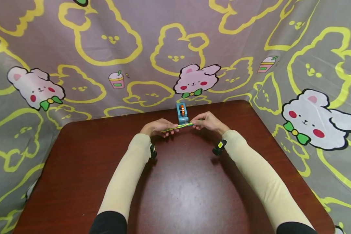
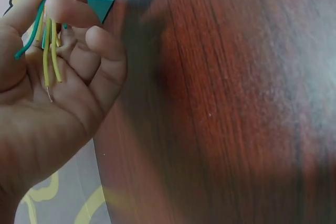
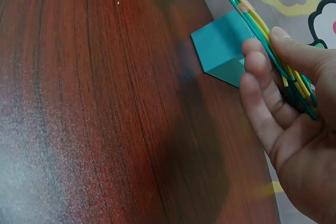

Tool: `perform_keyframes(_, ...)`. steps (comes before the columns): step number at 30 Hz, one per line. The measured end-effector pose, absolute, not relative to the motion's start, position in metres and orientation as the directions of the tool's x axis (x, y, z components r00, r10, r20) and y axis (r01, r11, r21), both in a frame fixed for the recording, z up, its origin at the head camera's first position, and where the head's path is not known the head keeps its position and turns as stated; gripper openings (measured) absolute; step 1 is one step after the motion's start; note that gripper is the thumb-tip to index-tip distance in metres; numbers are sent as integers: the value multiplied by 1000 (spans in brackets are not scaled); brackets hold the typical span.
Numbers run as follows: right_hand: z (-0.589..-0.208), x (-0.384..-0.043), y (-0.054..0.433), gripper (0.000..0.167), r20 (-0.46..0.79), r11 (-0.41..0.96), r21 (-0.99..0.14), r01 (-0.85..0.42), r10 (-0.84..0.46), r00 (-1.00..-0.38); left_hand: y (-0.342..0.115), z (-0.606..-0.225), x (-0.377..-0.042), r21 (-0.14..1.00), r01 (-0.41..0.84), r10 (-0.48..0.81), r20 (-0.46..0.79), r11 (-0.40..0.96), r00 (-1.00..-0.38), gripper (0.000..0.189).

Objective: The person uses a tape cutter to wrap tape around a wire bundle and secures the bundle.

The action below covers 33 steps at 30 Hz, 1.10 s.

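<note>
A thin bundle of green and yellow wires [image 1: 185,125] stretches between my two hands above the far part of the table. My left hand [image 1: 160,126] pinches one end; in the left wrist view loose wire ends [image 2: 52,66] hang over the palm, one with a bare tip. My right hand [image 1: 209,121] pinches the other end between thumb and fingers. Around the bundle's middle, in the right wrist view, is a narrow tan band of tape [image 3: 244,6]. Just behind the wires stands a blue tape dispenser [image 1: 178,112] with an orange roll [image 1: 182,110].
The dark red-brown wooden table [image 1: 181,182] has rounded far corners. Behind it and along the sides hangs a patterned cloth [image 1: 152,45] with cartoon figures. The dispenser is close to the table's back edge.
</note>
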State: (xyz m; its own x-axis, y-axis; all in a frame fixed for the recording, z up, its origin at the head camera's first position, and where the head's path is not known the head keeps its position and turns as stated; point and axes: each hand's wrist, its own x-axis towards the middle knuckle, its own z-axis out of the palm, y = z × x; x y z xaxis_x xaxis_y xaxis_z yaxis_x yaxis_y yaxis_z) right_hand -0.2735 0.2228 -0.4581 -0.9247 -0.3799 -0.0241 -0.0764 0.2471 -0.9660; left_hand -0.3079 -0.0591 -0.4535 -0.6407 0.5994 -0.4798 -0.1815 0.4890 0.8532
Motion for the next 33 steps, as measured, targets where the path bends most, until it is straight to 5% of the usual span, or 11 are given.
perform_keyframes(9,-456,-272,221,17,21,367,-916,-162,-359,-933,-62,-452,-305,873,-172,615,-449,456,-648,45)
perform_keyframes(24,-458,-273,217,19,62,448,-869,-207,-317,-946,-56,-458,-292,884,165,538,-109,436,-836,23)
perform_keyframes(29,-460,-272,213,39,24,384,-919,-91,-176,-984,-56,-460,-290,852,259,528,-24,455,-849,21)
perform_keyframes(33,-457,-272,209,62,-152,151,-978,147,-25,-988,-56,-462,-290,824,321,531,28,468,-847,19)
